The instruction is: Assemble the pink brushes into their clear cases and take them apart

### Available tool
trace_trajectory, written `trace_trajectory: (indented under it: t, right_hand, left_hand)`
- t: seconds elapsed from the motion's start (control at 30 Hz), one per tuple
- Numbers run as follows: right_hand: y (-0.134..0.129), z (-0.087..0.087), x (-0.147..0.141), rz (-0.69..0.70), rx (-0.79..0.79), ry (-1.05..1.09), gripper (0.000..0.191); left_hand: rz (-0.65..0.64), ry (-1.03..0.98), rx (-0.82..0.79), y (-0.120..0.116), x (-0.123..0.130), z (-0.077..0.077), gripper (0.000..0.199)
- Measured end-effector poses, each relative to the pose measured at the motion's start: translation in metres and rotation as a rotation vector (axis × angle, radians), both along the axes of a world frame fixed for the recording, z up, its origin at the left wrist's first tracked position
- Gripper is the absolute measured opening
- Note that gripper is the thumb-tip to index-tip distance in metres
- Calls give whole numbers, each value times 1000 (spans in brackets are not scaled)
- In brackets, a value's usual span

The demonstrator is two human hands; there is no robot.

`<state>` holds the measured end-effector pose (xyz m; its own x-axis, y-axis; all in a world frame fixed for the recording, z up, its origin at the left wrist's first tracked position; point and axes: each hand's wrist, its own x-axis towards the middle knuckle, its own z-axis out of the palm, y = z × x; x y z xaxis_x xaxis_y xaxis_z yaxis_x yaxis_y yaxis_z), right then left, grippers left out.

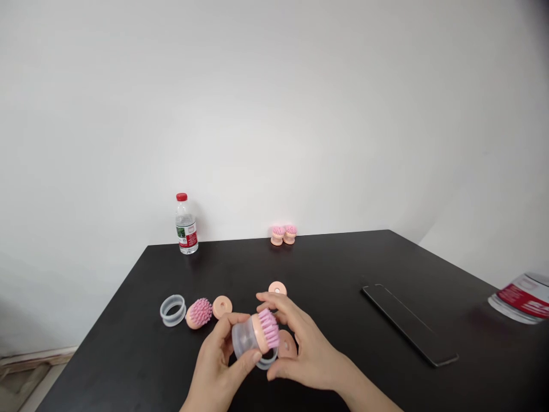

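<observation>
My left hand (223, 360) grips a brush by its translucent cup (244, 339), with the pink bristles (269, 330) tilted to the right. Curved around the bristle side, my right hand (295, 343) has its thumb and fingers apart. Below the brush, a translucent ring (266, 361) and a peach disc (287, 345) are partly hidden by it and my right hand. To the left lie another translucent ring (172, 311), a pink bristle head (199, 313) and a peach disc (222, 307). One more peach disc (278, 288) shows just beyond my right fingers.
A water bottle (187, 229) with a red cap stands at the back left of the black table (334, 269). Two small pink brushes (277, 236) stand against the wall. A thin black frame (407, 326) lies at right, and part of another bottle (523, 297) shows at the right edge.
</observation>
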<state>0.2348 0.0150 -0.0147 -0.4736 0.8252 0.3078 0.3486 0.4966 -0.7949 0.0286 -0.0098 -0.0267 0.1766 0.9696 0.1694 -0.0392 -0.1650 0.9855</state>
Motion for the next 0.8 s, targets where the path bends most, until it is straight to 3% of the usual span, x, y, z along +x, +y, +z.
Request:
trace_trajectory:
  t: [0.07,0.13,0.23,0.33,0.5,0.7,0.8]
  right_hand:
    - [-1,1,0,-13,3,1,75]
    - [1,-1,-1,-23,-39,75,69]
    - [5,-4,0,-14,-95,186,84]
    - [5,-1,1,-20,-63,131,97]
    - [0,3,2,0,-42,53,71]
    - [4,0,4,-5,-40,111,93]
    - [1,3,2,-2,-49,30,81]
  left_hand:
    - [-3,-5,-4,0,0,1,38]
    - [-27,4,0,-1,1,2,40]
    - [-7,22,9,-2,2,2,41]
    - [12,28,8,-1,2,2,42]
    - [-2,23,13,2,1,1,43]
    - [10,86,43,2,0,-1,44]
    - [24,77,36,2,0,-2,44]
